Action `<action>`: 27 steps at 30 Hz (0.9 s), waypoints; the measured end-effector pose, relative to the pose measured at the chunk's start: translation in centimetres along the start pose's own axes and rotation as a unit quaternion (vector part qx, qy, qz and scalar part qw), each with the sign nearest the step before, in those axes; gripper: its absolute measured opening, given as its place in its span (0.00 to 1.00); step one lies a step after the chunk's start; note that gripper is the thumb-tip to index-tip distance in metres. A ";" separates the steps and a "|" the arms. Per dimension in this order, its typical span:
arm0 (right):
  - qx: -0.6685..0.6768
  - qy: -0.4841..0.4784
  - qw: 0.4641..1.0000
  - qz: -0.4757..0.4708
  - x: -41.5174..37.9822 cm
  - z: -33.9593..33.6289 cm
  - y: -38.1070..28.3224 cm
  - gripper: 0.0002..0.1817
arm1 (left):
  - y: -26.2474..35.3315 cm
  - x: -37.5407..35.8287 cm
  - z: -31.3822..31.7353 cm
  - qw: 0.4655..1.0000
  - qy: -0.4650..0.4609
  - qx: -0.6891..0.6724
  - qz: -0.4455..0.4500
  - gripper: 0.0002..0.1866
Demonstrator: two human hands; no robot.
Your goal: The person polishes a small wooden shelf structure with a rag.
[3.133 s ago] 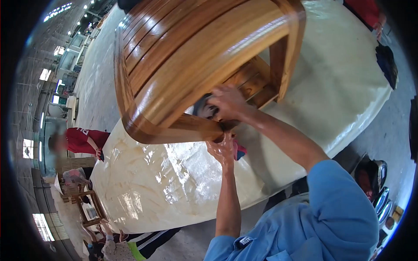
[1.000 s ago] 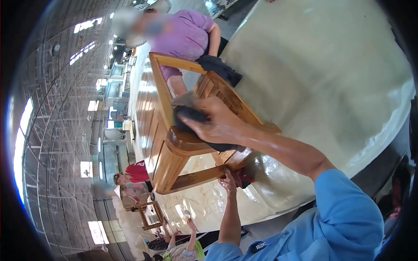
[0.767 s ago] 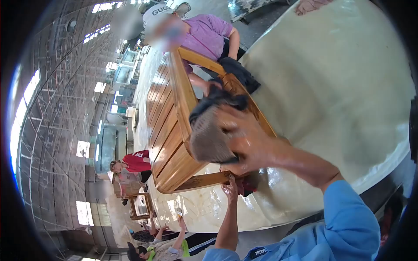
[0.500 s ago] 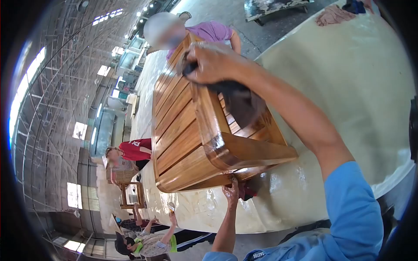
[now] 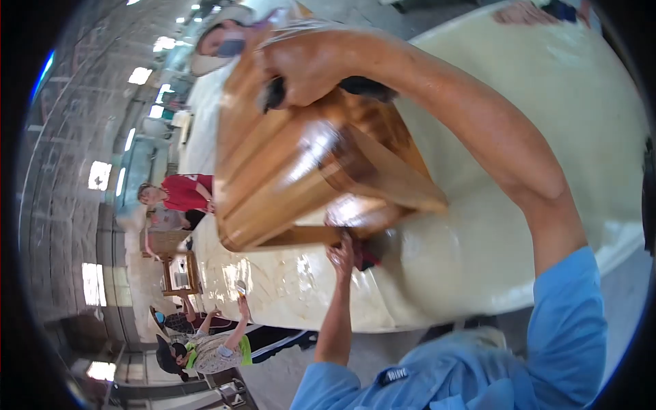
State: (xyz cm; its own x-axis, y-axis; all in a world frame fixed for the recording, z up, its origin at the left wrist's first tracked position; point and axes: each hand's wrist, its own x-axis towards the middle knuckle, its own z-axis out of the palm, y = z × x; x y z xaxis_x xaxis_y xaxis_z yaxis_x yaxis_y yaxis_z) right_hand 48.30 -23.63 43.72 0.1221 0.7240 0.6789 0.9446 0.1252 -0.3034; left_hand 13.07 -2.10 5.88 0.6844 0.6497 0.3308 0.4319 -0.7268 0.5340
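A glossy brown slatted wooden table stands tilted in front of me, its wet-looking finish catching the light. My right hand is closed on a dark cloth and presses it against the upper edge of the slatted top. More of the dark cloth hangs out under my wrist. Lower down, my left hand grips the table's underside edge. A dark red cloth shows beside the left fingers.
The wooden piece rests on a long surface covered in pale sheeting. Across it a person in a wide hat is close to the far end. A person in red and one in a black cap work to the left. Crumpled cloths lie at the back right.
My right hand has swept the dark cloth leftward along the top edge. The table sits higher and further left in view, while my left hand keeps its hold underneath.
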 end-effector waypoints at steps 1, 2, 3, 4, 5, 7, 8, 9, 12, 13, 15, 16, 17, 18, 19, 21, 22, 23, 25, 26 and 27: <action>0.005 -0.024 0.999 0.025 -1.8 -1.2 -2.9 0.09 | 0.4 0.1 -0.2 0.999 -0.011 -0.046 -0.016 0.24; 0.004 -0.045 0.998 0.051 -3.4 -2.4 -5.4 0.10 | 0.9 0.1 -0.4 0.995 -0.021 -0.093 -0.033 0.23; 0.050 0.001 0.999 0.005 -4.3 -1.1 -5.9 0.10 | 1.4 0.2 -0.5 0.989 -0.029 -0.138 -0.051 0.23; 0.090 0.052 0.993 -0.047 -5.2 0.0 -6.2 0.10 | 3.4 0.1 -0.8 0.977 -0.015 -0.192 -0.093 0.25; -0.008 0.004 0.998 0.070 -7.8 -3.2 -9.7 0.12 | 3.6 0.3 -0.6 0.976 -0.005 -0.208 -0.057 0.26; 0.038 0.182 0.983 0.012 -10.6 0.0 -9.3 0.12 | 4.1 0.1 -0.7 0.975 0.002 -0.223 -0.019 0.27; 0.085 0.351 0.930 -0.064 -11.7 2.1 -8.8 0.12 | 4.5 0.0 -0.6 0.957 -0.008 -0.283 -0.064 0.27; 0.115 0.421 0.899 -0.034 -13.3 3.7 -8.6 0.15 | 4.7 0.0 -0.7 0.934 -0.016 -0.340 -0.110 0.27; 0.228 0.529 0.807 0.132 -16.8 9.2 -8.5 0.12 | 4.2 0.0 -0.9 0.950 -0.002 -0.282 -0.137 0.27; 0.231 0.524 0.796 0.197 -18.5 11.3 -8.4 0.10 | 6.7 -0.4 -1.6 0.960 0.005 -0.245 -0.134 0.28; 0.265 0.495 0.753 0.342 -22.7 16.1 -6.9 0.09 | 5.4 -0.5 -0.9 0.960 0.001 -0.239 -0.149 0.28; 0.270 0.457 0.747 0.401 -25.7 19.5 -5.2 0.09 | 7.7 -1.1 -1.5 0.938 -0.020 -0.277 -0.208 0.27; 0.273 0.416 0.737 0.458 -28.2 21.8 -4.0 0.10 | 7.6 -1.4 -1.4 0.937 -0.013 -0.277 -0.212 0.27; 0.264 0.433 0.728 0.461 -29.5 22.3 -4.2 0.11 | 7.0 -1.7 -1.3 0.934 -0.023 -0.301 -0.192 0.27; 0.254 0.451 0.719 0.464 -30.5 23.0 -4.7 0.12 | 6.4 -2.0 -1.3 0.930 -0.035 -0.324 -0.170 0.27; 0.217 0.481 0.695 0.488 -32.9 27.3 -4.7 0.14 | 5.1 -3.3 -0.7 0.962 0.014 -0.245 -0.123 0.28; 0.173 0.513 0.667 0.511 -33.6 28.9 -4.8 0.17 | 4.8 -4.1 -0.3 0.982 0.056 -0.166 -0.072 0.28; 0.174 0.510 0.671 0.508 -33.7 29.2 -4.9 0.17 | 5.1 -5.3 -0.1 0.971 0.048 -0.228 -0.054 0.27; 0.154 0.533 0.612 0.563 -33.5 30.1 -5.4 0.19 | 5.3 -8.8 0.6 0.971 0.057 -0.220 -0.071 0.25; 0.154 0.533 0.613 0.562 -33.0 29.7 -6.7 0.19 | 5.6 -9.3 0.5 0.975 0.045 -0.208 -0.058 0.25; 0.193 0.538 0.590 0.570 -32.8 29.2 -8.3 0.19 | 5.9 -9.9 0.2 0.975 0.048 -0.210 -0.060 0.25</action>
State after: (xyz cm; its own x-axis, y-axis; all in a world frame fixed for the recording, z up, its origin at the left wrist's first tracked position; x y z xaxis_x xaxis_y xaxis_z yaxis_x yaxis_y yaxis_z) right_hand 27.50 -28.58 4.44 0.9300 -0.3378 -0.1446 -0.0521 0.2683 -0.9619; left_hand 8.95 -12.86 5.64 0.5771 0.7572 0.3060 0.2140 -0.5019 0.8380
